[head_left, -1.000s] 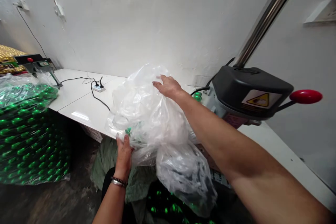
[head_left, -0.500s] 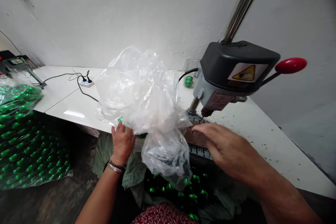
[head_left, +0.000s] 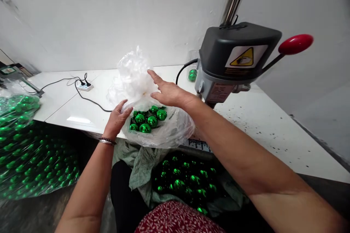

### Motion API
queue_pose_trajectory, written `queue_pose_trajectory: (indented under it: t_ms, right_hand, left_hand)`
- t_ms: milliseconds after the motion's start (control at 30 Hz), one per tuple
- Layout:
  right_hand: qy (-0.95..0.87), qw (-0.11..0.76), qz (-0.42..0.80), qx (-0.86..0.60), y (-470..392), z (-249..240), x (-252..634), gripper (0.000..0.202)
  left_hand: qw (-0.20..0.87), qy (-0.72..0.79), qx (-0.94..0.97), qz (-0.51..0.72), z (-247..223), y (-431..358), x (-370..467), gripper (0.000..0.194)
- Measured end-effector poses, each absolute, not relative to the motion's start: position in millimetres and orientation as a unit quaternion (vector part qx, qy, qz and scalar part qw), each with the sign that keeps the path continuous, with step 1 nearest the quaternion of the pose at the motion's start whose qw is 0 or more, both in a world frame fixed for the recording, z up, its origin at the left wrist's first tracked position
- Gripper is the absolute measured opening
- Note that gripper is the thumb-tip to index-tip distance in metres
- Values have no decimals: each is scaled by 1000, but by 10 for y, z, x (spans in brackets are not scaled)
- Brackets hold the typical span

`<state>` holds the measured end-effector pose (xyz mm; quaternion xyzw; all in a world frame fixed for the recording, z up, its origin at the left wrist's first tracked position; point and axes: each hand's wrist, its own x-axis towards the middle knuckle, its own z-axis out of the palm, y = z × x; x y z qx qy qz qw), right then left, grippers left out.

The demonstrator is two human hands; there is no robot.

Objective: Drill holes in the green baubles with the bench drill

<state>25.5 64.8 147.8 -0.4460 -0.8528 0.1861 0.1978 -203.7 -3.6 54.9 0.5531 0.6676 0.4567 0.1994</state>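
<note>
Several shiny green balls (head_left: 152,121) lie among clear plastic at the table's front edge. Crumpled clear plastic (head_left: 133,80) rises behind them, and more of it spreads to their right. My left hand (head_left: 118,118) is at the left side of the balls, fingers apart, against the plastic's edge. Over the right side of the crumpled plastic, my right hand (head_left: 166,91) has its index finger stretched out and its thumb apart. Neither hand is closed on anything.
A drill press (head_left: 237,56) with a red-knobbed lever stands right of my right hand. A green sack (head_left: 142,164) holding green balls hangs below the table edge. Another large bag of green balls (head_left: 35,153) is at the left. A power strip (head_left: 85,86) lies on the white table (head_left: 62,107).
My right hand has moved left from beside the drill press to the plastic. The raised plastic has sunk and opened out, showing the green balls. My left hand has shifted slightly left and up.
</note>
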Motion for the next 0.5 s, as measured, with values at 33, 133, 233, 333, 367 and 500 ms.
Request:
queue_pose_trajectory:
  t_ms: [33,133,233,333,367,500]
  right_hand:
    - [-846,213,180,-455,705,1380,209,87]
    - [-831,258,130,-476,749,1035,137,78]
    - [-848,206,127,-472,783,777,124,79]
    - [-845,143,162,-489,943,683,110,78]
    - [-842,127,169,-496,1017,681,105,70]
    - [-846,98,186,-490,1272,722,113,53]
  left_hand:
    - [193,672,547,460,548,-1,-2054,69]
    - [134,709,484,496,534,109,-2074,62]
    - [110,743,459,474,502,180,-2050,49]
    - [22,779,505,370,529,167,-1966,59]
    - [-36,775,529,345,559,158,-1931,68]
    - [-164,699,651,246,698,302,-1869,94]
